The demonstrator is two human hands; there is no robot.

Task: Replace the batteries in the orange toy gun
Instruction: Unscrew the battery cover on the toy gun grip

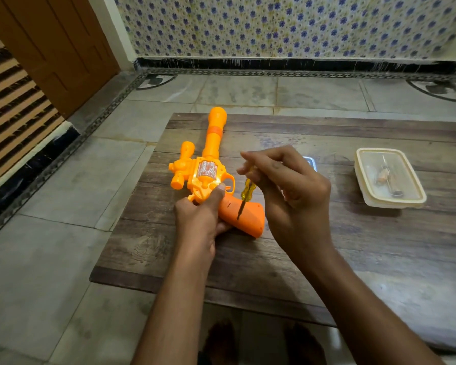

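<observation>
The orange toy gun (211, 156) lies on its side on a low wooden table (327, 243), barrel pointing away, grip toward me. My left hand (202, 219) grips the gun where the grip meets the body, thumb pressed by the trigger guard. My right hand (287, 191) pinches a yellow-handled screwdriver (248, 192) held nearly upright. Its metal tip touches the side of the grip (244, 216).
A lidded translucent plastic box (390, 177) with small tools inside sits at the table's right. A small shiny object (310, 162) peeks out behind my right hand. Tiled floor surrounds the table, with a wooden door at the far left and a patterned wall behind.
</observation>
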